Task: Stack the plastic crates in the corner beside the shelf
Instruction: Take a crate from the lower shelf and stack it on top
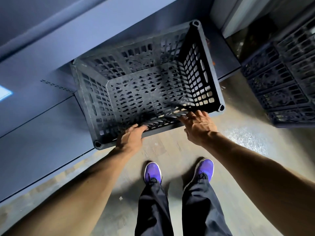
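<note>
A black plastic lattice crate stands open side up against a grey-blue wall panel, seen from above. My left hand curls over the crate's near rim toward its left corner. My right hand rests on the same near rim close to the right corner, fingers spread over the edge. Both hands look blurred. Several more dark lattice crates sit stacked at the right, apart from the one under my hands.
A grey-blue wall panel runs along the left and behind the crate. A pale upright surface stands at the top right. The concrete floor holds my two purple shoes below the crate.
</note>
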`<action>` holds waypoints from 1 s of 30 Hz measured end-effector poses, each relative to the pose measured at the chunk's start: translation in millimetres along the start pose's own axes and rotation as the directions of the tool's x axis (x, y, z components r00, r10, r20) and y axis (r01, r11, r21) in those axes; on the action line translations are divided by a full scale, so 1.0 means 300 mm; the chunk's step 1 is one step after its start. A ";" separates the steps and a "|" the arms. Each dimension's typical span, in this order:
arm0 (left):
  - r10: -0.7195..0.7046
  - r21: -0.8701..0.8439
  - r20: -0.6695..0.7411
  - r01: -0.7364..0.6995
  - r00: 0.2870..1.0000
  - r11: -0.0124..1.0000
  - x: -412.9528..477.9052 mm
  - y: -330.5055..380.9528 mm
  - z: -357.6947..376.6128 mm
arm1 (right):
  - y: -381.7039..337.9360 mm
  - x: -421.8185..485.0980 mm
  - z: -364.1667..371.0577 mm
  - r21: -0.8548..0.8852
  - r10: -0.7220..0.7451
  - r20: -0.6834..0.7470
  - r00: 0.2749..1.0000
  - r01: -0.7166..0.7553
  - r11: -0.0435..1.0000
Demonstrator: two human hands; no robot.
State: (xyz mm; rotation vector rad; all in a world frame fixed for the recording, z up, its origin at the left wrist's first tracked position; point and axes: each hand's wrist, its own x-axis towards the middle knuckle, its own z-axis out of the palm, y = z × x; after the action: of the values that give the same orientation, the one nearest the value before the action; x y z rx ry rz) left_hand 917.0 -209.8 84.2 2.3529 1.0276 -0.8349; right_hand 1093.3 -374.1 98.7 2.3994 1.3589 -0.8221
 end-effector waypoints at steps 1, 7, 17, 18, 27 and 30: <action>0.009 0.000 0.002 -0.009 1.000 1.000 0.007 -0.003 -0.004 | 0.004 0.010 -0.005 -0.025 -0.004 0.003 1.000 0.004 1.000; 0.006 0.080 -0.069 0.000 0.998 0.997 -0.046 -0.010 -0.033 | 0.007 0.024 -0.071 -0.081 0.022 -0.010 1.000 -0.023 0.996; 0.104 0.237 -0.034 -0.093 0.994 0.967 -0.248 -0.042 -0.083 | -0.009 -0.153 -0.089 0.011 -0.042 0.055 0.998 0.042 0.999; 0.106 0.244 -0.030 -0.095 0.994 0.965 -0.269 -0.032 -0.093 | -0.002 -0.177 -0.104 0.002 -0.057 0.056 0.997 0.057 0.998; 0.222 0.230 0.035 -0.224 0.974 0.947 -0.544 0.132 -0.222 | 0.105 -0.475 -0.243 0.040 -0.071 0.167 0.983 0.065 0.997; 0.330 0.220 0.059 -0.335 0.942 0.916 -0.653 0.189 -0.280 | 0.109 -0.628 -0.276 0.093 -0.060 0.230 0.971 0.040 0.995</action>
State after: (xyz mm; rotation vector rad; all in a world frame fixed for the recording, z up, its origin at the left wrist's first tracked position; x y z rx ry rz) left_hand 883.4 -293.1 285.7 2.6022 0.5171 -0.8778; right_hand 1073.9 -483.1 275.0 2.2533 1.3201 -1.1585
